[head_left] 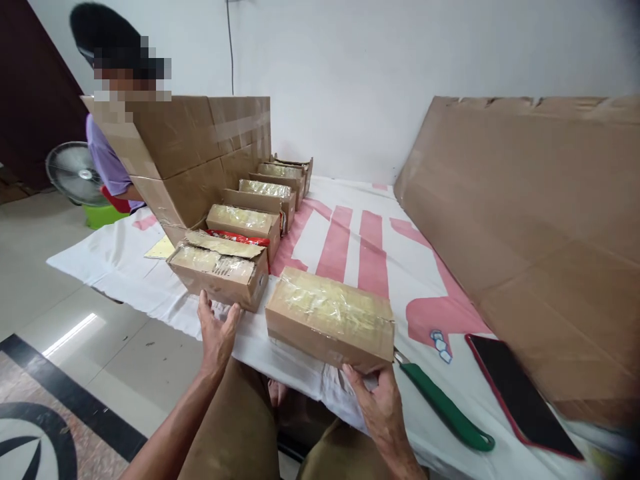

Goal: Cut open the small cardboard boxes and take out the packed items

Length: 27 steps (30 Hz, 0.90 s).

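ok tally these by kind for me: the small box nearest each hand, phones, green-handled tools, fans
Small boxes: 2, the left box and the right box
Phone: 1
Green-handled tool: 1
Fan: 1
Total: 5

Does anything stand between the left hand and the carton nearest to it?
Nothing visible stands between the left hand and the nearest carton; the fingers are at its near side, though contact is unclear.

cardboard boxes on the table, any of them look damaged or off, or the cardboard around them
The front left box looks worn: its top flap has a ragged edge. The large cardboard sheet on the right is torn along its top edge.
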### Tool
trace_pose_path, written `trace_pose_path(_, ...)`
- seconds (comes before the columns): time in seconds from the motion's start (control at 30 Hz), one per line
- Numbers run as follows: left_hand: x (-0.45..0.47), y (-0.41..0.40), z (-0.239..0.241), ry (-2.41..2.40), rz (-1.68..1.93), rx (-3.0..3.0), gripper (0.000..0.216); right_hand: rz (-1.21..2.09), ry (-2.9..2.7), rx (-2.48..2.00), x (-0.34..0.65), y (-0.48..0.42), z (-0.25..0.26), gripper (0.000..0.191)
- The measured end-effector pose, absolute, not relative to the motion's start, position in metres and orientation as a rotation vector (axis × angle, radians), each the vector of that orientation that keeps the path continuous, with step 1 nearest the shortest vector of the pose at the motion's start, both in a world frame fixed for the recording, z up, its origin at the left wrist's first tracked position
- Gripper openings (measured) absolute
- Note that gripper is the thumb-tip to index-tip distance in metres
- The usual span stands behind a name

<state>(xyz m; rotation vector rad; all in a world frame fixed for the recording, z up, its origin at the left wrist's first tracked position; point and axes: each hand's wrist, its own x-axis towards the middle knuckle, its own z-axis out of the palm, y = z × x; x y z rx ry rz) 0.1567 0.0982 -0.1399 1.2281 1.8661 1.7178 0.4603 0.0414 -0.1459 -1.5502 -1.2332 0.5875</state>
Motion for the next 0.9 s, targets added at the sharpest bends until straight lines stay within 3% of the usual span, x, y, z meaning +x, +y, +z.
trace_pose_path(0.13,0.191,0.059,-0.122,1.725,1.694,1.413,0.062,0.616,-1.252,-1.568,0.465,0.040,-0.139,0.034)
trace_pose_path(0.27,0.221,0.066,-0.104,1.481,1.635,1.335,0.066,0.594,-1.278,-1.607,0.469,0.040,-0.134,0.033)
trace_pose_path(0.6,0.239,0.058,-0.082,1.440,1.479,1.282,0.052,0.522,-1.477,-1.657,0.503,0.027,-0.135,0.039)
trace_pose_path(0.9,0.231,0.088,-0.061,1.388,1.542,1.080,0.044,-0.165,-1.933,-2.006,0.585,0.004,-0.127,0.033)
